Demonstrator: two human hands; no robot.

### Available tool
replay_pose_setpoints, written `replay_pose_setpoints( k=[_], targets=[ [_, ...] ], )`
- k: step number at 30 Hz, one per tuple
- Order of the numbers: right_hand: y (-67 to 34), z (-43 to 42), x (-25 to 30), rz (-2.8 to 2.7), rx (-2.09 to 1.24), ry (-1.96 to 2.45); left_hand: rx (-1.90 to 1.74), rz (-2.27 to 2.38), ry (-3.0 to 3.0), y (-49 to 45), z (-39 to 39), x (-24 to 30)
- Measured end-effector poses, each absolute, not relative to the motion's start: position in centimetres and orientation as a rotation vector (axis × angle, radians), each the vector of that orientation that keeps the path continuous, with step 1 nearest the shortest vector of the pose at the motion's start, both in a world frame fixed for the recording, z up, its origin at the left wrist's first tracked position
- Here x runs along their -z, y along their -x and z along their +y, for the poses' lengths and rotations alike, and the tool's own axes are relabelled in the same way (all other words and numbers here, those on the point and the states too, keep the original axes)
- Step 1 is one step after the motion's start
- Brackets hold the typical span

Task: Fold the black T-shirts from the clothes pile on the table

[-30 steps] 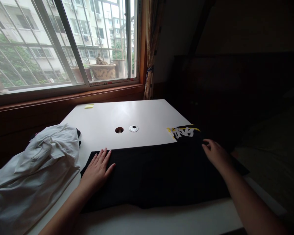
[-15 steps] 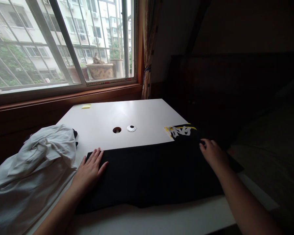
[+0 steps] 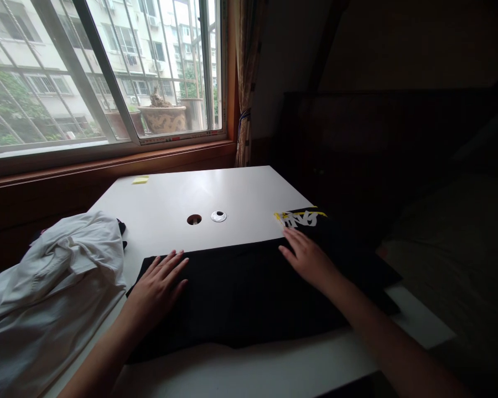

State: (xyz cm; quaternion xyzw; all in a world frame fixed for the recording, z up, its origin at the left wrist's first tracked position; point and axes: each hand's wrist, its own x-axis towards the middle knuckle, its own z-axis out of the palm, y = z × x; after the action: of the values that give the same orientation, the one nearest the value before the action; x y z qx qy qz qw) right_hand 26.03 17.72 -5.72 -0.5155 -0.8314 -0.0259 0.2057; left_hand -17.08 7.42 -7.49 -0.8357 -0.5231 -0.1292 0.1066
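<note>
A black garment (image 3: 232,298) lies spread flat across the near part of the white table (image 3: 174,193); its exact kind I cannot make out. White lettering and yellow lines form a print (image 3: 301,219) at its far right part. My left hand (image 3: 160,282) rests flat on the garment's left end, fingers extended toward the far edge. Over the garment's right half, just below the print, my right hand (image 3: 307,257) lies with its fingers stretched out, touching the cloth near its far edge. Neither hand grips anything.
A crumpled white cloth (image 3: 66,276) is heaped at the table's left side. Farther back are a round hole (image 3: 194,219), a round cover (image 3: 218,216) and a yellow note (image 3: 140,179). Behind the table stand a barred window (image 3: 108,72) and a curtain (image 3: 244,83).
My right hand has moved left from the garment's right edge onto the cloth below the print, its fingers now stretched out. My left hand has shifted slightly right on the cloth.
</note>
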Motion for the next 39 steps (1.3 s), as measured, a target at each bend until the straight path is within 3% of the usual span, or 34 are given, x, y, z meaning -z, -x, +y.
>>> replay_pose_setpoints(
  k=[7,14,39],
  targets=[
    [-15.2,11.4,4.3,-2.676,-0.298,1.096,0.315,-1.557,2.648,16.7,7.7,8.8],
    [-12.9,7.6,5.0,-2.920,-0.664,0.508,0.298,-1.583,2.640,17.6,8.0,9.4],
    [-16.7,4.4,3.2,-2.920,-0.794,0.321,0.300,-1.604,2.644,18.2,8.2,8.9]
  ],
)
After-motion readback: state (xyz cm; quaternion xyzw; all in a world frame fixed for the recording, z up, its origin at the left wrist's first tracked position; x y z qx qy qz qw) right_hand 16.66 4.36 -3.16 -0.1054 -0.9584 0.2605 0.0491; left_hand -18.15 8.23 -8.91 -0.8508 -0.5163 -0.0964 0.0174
